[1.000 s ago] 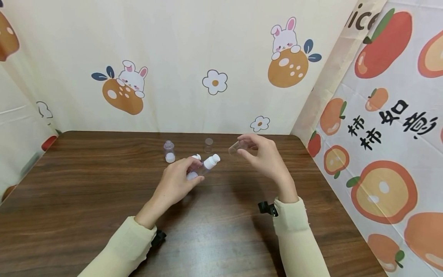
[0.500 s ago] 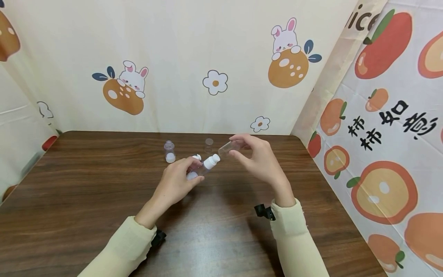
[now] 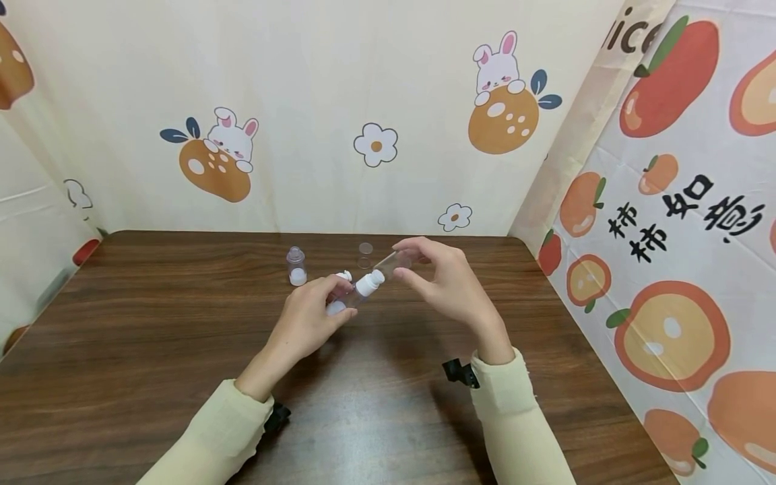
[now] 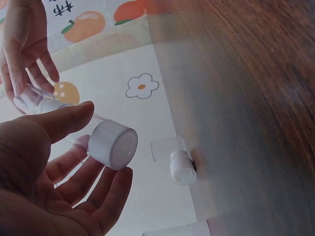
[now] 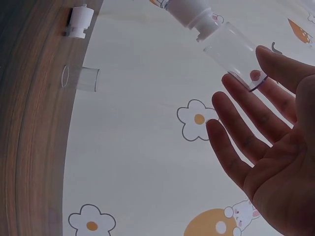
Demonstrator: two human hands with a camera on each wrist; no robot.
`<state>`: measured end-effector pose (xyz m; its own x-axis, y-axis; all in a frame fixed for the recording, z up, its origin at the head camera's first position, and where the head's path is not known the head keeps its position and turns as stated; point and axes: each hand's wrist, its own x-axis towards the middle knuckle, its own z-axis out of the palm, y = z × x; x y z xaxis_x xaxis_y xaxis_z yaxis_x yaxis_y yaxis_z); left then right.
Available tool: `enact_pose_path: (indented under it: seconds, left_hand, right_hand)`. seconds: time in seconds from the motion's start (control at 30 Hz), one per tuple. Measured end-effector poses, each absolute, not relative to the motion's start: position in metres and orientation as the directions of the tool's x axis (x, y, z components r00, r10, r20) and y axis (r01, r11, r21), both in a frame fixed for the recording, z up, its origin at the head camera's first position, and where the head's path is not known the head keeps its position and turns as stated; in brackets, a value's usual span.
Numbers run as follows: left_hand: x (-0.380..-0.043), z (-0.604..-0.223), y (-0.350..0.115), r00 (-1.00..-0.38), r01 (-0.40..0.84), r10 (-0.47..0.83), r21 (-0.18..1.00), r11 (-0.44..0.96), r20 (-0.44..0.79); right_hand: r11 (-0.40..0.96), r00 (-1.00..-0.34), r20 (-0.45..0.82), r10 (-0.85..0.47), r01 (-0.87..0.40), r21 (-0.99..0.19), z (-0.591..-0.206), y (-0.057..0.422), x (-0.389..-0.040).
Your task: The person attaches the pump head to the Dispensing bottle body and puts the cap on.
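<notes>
My left hand (image 3: 315, 306) grips a small clear pump bottle, tilted up to the right, with a white pump top (image 3: 370, 283). Its white bottom (image 4: 114, 145) faces the left wrist camera. Thumb and fingertips of my right hand (image 3: 445, 279) pinch a clear cylindrical cap (image 5: 236, 56). In the right wrist view the cap's open end is right at the nozzle of the bottle's pump top (image 5: 194, 14). The head view has the cap overlapping the tip of the pump top. Part of the bottle's body is hidden behind my left fingers.
Another small bottle (image 3: 296, 266), without a pump top, stands on the brown wooden table (image 3: 182, 323) left of my hands. Behind them stands a second clear cap (image 3: 365, 256). A loose white pump top (image 5: 78, 22) stands near it. A patterned curtain (image 3: 315, 81) hangs behind the table.
My right hand has moved left with the clear cap, bringing it from apart to the tip of the pump top. My left hand and the bottle have stayed almost still.
</notes>
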<state>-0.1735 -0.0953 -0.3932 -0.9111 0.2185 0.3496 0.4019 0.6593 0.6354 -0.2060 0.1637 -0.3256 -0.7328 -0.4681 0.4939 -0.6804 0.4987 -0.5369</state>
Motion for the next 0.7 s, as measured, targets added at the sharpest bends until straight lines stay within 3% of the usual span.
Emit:
enact_pose_path:
  seconds: [0.7]
  left_hand:
    - [-0.174,-0.393,-0.096,-0.91,0.405,0.219,0.639,0.654,0.352]
  right_hand:
    - [0.489,-0.728,0.453,-0.515,-0.683,-0.543,-0.335,0.153,-0.208]
